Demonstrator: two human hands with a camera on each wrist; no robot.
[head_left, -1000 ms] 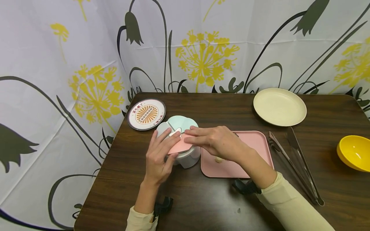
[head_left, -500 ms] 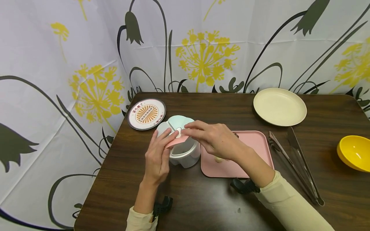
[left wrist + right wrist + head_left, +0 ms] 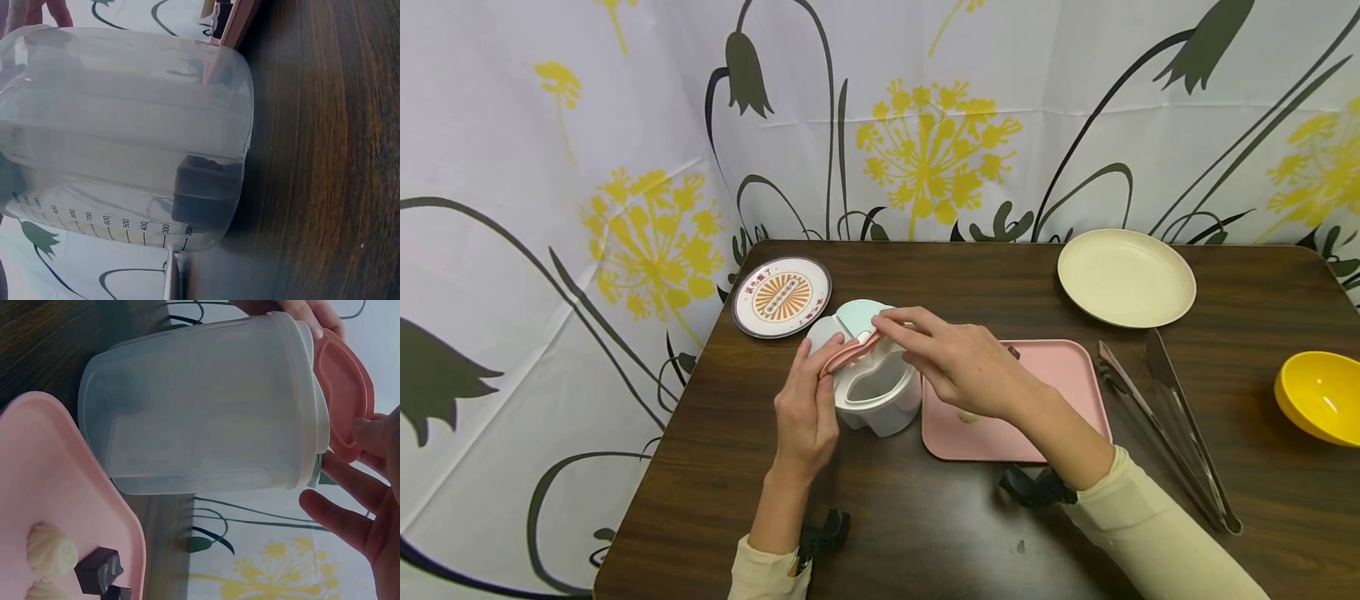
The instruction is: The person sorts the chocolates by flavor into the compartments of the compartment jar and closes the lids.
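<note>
Canister [image 3: 883,414] stands toward the tabletop's [image 3: 925,533] left edge, just beside the left edge of the pink tray [image 3: 1063,375]. Its pink flap [image 3: 340,387] is tilted up. Left hand [image 3: 805,417] pinches one end; right hand [image 3: 958,362] pinches the other, spare fingers spread. Dark block [image 3: 206,190] shows through the canister wall, near the base.

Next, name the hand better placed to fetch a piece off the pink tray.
Probably the right hand: it is nearer the pink tray, its forearm crossing above it. The left hand is across the container from the tray and seems suited to hold the raised pink flap.
</note>
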